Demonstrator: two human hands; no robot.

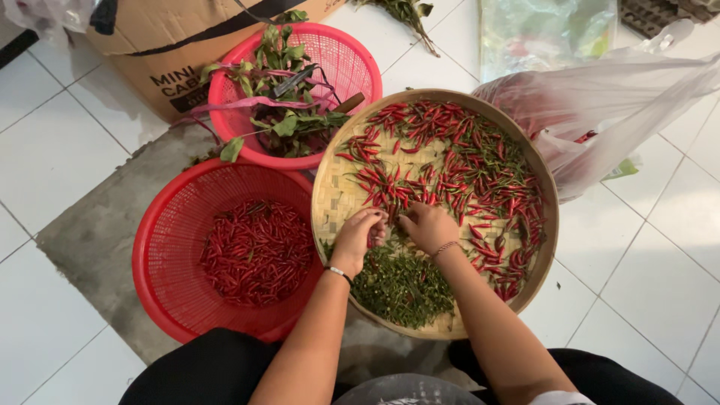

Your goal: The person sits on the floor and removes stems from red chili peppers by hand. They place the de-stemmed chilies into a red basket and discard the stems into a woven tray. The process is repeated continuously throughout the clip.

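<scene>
— Head view: what are the hands doing?

— Both are down on the woven tray (330, 196), close together near its middle. The left hand (358, 234) has its fingers curled in, tips bunched over a chilli or two at the edge of the red pile; what exactly they pinch I cannot tell, it is too small. The right hand (427, 227) lies knuckles up, fingers folded under and together, also among the chillies (450, 169).

— Where do the chillies lie?

— Spread over the far and right part of the tray, most with green stalks on. Just in front of the hands, on the near side of the tray, is a heap of green stems (401, 285). To the left, touching the tray, a red basket (154, 259) holds stemless red chillies (257, 251).

— So which step is this?

— I judge it to be stemming: one pod is being taken up and its stalk pulled off, with much of the tray left to go.

— And what does the next move call for?

— Probably a firm pinch at the stalk with one hand while the other holds the pod, then stalk to the green heap and pod across to the red basket, a short reach left.

— Anything else about?

— A pink basket (349, 64) of leafy cuttings beyond, a cardboard box (161, 37) behind it, a plastic bag (615, 105) at right, all on a tiled floor (52, 150).
</scene>
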